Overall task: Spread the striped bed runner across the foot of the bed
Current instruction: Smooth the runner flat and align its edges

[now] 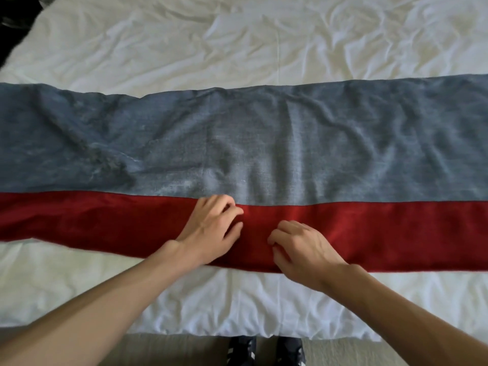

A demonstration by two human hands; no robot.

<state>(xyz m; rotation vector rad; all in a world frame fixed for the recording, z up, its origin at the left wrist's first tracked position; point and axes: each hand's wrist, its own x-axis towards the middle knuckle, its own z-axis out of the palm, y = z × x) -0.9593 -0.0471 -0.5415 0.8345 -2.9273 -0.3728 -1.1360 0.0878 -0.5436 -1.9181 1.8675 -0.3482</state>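
Note:
The striped bed runner (264,143) lies across the white bed (237,48) from the left edge of the view to the right, its wide grey-blue band farther from me and its red band nearer. The grey part is creased, most of all at the left. My left hand (211,228) rests on the red band near the seam with its fingers curled into the cloth. My right hand (301,247) sits close beside it on the red band's near edge, its fingers also bent and pinching the fabric.
Wrinkled white bedding (211,299) shows between the runner and the bed's foot edge. Below that are beige carpet (158,350) and my dark shoes (264,350). A dark object (15,22) sits off the bed's far left corner.

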